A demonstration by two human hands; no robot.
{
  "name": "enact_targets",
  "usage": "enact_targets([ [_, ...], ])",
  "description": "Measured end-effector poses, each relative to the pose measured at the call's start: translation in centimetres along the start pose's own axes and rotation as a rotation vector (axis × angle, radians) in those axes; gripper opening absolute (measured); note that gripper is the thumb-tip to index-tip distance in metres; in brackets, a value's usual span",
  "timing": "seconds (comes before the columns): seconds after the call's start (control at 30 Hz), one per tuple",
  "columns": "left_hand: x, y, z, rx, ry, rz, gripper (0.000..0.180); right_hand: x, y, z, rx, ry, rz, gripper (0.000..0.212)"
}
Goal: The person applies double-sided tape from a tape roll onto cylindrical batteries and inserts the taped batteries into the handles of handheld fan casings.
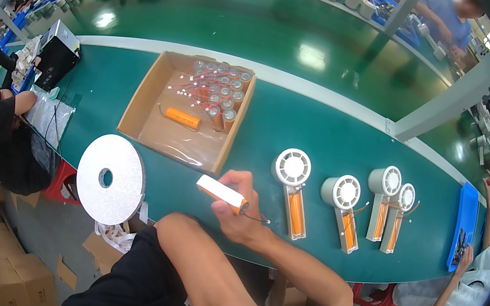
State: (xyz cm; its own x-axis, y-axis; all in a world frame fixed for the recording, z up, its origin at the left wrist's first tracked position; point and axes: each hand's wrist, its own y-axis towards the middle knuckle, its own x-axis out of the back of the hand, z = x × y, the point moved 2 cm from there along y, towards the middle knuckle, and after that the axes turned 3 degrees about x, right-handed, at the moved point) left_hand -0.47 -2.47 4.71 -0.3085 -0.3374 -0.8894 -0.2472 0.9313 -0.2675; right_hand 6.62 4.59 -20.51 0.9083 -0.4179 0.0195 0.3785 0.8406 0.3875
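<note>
My right hand (238, 206) grips an orange cylindrical battery pack (238, 202) near the table's front edge, thumb and fingers round its right end. A white strip (218, 189) lies along the pack's upper side, and a thin wire with a small white plug trails from its right end. What appears to be my left arm (201, 268) is folded back toward me, its hand out of view. To the left stands a large roll of white tape (123, 180). Beyond my right hand, an open cardboard box (144, 131) holds several upright battery packs (224, 95) and one lying flat (182, 119).
Several white fan units (294, 168) with orange packs in their handles lie on the green table (276, 119) to the right. A blue tray (464, 226) sits at the right end, a black box (58, 56) at the left. Co-workers sit on both sides and across.
</note>
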Motion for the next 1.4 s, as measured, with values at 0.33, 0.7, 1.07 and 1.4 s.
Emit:
enact_targets([
  [0.33, -0.03, -0.06, -0.01, -0.026, 0.034, -0.008, 0.021, -0.08, 0.08, 0.3, -0.076, 0.039, 0.027, 0.049],
  [0.7, 0.16, 0.06, 0.21, -0.019, 0.003, -0.002, 0.021, -0.33, 0.12, 0.45, -0.034, -0.008, 0.003, 0.054],
  [1.07, 0.13, -0.07, 0.27, -0.021, -0.045, 0.031, 0.021, -0.18, -0.34, -0.11, 0.015, 0.09, 0.04, 0.057],
  [1.4, 0.11, 0.01, 0.3, -0.002, 0.059, 0.032, 0.018, -0.33, -0.13, 0.64, 0.073, 0.058, 0.027, 0.06],
])
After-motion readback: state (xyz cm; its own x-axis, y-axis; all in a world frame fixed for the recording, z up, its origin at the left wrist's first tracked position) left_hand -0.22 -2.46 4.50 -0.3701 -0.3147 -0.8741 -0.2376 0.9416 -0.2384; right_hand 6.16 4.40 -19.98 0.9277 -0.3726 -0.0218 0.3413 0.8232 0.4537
